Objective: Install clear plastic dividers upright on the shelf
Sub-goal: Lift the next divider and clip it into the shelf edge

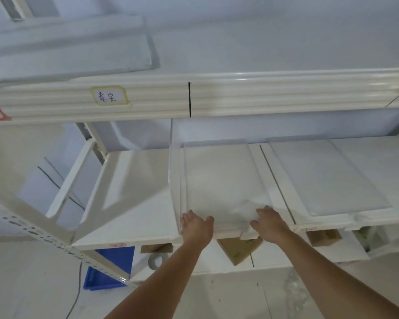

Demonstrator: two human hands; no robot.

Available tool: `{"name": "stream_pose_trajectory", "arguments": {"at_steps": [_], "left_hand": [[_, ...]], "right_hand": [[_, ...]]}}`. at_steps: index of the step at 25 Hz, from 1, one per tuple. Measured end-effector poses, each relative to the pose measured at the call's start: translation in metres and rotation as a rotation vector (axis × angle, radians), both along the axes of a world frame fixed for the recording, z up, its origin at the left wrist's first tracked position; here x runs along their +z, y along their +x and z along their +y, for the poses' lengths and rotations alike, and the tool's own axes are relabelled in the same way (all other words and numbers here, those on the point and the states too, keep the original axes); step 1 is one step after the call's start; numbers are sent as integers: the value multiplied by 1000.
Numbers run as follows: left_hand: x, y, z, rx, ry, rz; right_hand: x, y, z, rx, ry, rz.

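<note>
A clear plastic divider (219, 180) lies flat on the white shelf (134, 203), its near edge at the shelf's front lip, with an upturned clear side rising along its left edge. The left hand (197, 226) has its grip on the near left corner of this sheet, thumb spread to the right and fingers curled over the edge; the right hand (271, 223) rests on the near right corner, fingers bent down onto the plastic, though whether they pinch it cannot be told. Just to the right, past a dark seam in the shelf, a second clear sheet (332, 178) lies flat, apart from the first. Above hangs the upper shelf beam (240, 95), carrying a yellow-edged handwritten label (107, 97) and a black vertical mark (189, 99). On the level below sit a brown cardboard box (238, 248), a roll of tape (156, 260) and a blue plastic bin (115, 254), with another blue bin (99, 280) on the floor by the perforated upright post (32, 231).
</note>
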State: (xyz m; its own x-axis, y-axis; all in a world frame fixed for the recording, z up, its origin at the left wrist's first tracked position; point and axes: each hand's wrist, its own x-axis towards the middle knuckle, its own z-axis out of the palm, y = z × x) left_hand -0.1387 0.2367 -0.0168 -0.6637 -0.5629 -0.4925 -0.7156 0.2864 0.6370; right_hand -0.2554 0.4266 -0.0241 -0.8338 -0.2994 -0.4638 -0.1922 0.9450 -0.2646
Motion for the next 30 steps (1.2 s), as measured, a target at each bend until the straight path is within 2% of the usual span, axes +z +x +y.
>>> {"name": "stream_pose_trajectory", "arguments": {"at_steps": [4,17,22,25,28,30], "left_hand": [[0,-4,2,62,10,12],[17,-35,-4,595,358,-4],[53,-48,14,850,558,304],[76,-55,40,950,652,511],[97,-63,67,918,717,645],[108,-68,82,824,711,721]], "right_hand": [[-4,11,-13,-6,91,-12],[4,8,-11,53,305,125],[22,-14,1,237,289,268],[36,-27,12,288,218,264],[50,-33,23,507,410,295],[59,-38,30,622,475,317]]}}
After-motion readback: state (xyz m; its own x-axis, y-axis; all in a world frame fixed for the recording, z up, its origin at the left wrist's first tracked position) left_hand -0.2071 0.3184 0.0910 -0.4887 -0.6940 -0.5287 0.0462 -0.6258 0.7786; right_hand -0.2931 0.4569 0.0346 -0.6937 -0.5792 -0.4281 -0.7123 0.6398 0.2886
